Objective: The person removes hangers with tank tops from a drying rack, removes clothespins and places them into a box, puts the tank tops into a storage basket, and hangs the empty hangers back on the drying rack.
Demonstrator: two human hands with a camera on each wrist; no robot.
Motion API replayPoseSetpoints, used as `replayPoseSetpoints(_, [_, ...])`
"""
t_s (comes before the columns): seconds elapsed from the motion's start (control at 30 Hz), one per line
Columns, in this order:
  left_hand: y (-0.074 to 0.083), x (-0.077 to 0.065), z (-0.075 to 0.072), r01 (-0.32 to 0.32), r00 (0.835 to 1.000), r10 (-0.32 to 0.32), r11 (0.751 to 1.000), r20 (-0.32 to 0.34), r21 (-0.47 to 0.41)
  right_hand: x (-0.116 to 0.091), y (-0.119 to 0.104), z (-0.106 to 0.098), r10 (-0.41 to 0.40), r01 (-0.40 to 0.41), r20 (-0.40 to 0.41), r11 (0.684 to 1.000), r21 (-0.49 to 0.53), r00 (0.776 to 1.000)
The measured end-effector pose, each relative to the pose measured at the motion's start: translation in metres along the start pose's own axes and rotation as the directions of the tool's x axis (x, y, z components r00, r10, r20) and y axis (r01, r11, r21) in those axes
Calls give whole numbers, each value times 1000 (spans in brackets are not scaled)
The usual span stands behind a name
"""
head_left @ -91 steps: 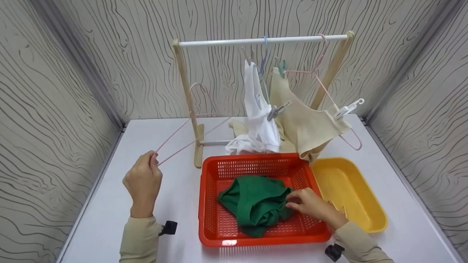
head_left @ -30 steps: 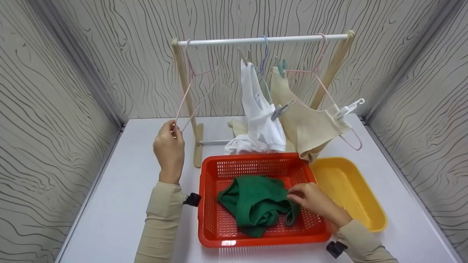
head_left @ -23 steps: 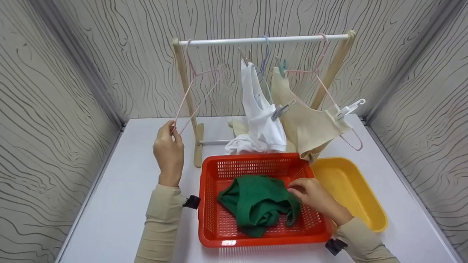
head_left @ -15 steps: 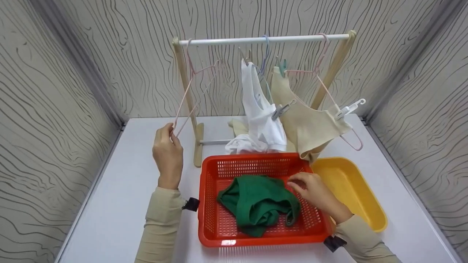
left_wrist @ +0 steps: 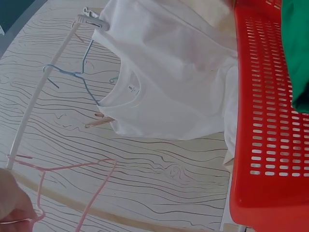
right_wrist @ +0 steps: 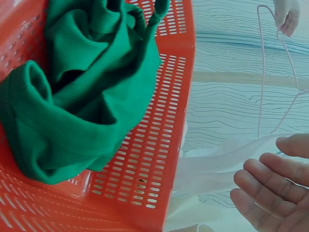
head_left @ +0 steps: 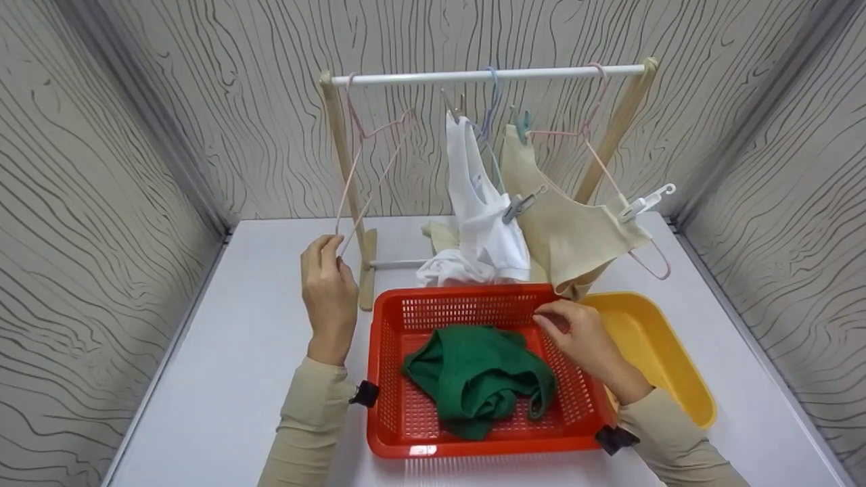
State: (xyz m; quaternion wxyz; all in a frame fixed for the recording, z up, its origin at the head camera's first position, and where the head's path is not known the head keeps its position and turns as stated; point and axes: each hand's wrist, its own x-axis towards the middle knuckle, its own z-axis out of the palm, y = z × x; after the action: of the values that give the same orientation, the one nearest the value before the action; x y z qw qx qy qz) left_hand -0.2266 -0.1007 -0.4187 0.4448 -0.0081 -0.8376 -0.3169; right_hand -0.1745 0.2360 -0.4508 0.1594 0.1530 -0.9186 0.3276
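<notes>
A pink clothes hanger point(head_left: 364, 135) hangs by its hook at the rack's left end, bare of clothing. My left hand point(head_left: 329, 297) holds its near lower corner; the left wrist view shows the fingers point(left_wrist: 19, 212) at the pink wire. A green garment point(head_left: 473, 379) lies bunched in the red basket point(head_left: 490, 448). My right hand point(head_left: 582, 335) hovers over the basket's right side, apart from the garment. In the right wrist view this hand point(right_wrist: 277, 191) shows its palm, fingers loosely bent, with nothing in them.
The white rod point(head_left: 433, 78) also carries a white top point(head_left: 473, 182) on a blue hanger and a beige top point(head_left: 561, 223) on another pink hanger, both fastened with clothespins point(head_left: 646, 201). A yellow tray point(head_left: 649, 345) stands right of the basket.
My left hand has raised the pink hanger and its hook now sits on the rod; lately that hand shifted slightly right. My right hand has moved up, away from the green garment.
</notes>
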Motion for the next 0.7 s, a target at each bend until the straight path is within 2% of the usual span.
replayPoseSetpoints(0.17, [5, -10, 5, -77, 997, 77, 997, 6, 24, 5, -3, -1, -33, 32, -60, 999, -21, 998])
replayPoseSetpoints(0.3, [9, -18, 9, -114, 993, 113, 993, 29, 27, 10, -6, -3, -49, 46, -106, 998, -31, 993])
replayPoseSetpoints(0.43, [11, -27, 14, -157, 987, 156, 987, 44, 29, 16, -10, -6, -20, 18, -136, 1000, -14, 991])
replayPoseSetpoints(0.7, [17, -48, 24, -269, 962, 266, 962, 69, 49, 34, -23, -12, 12, -2, -229, 999, 43, 973])
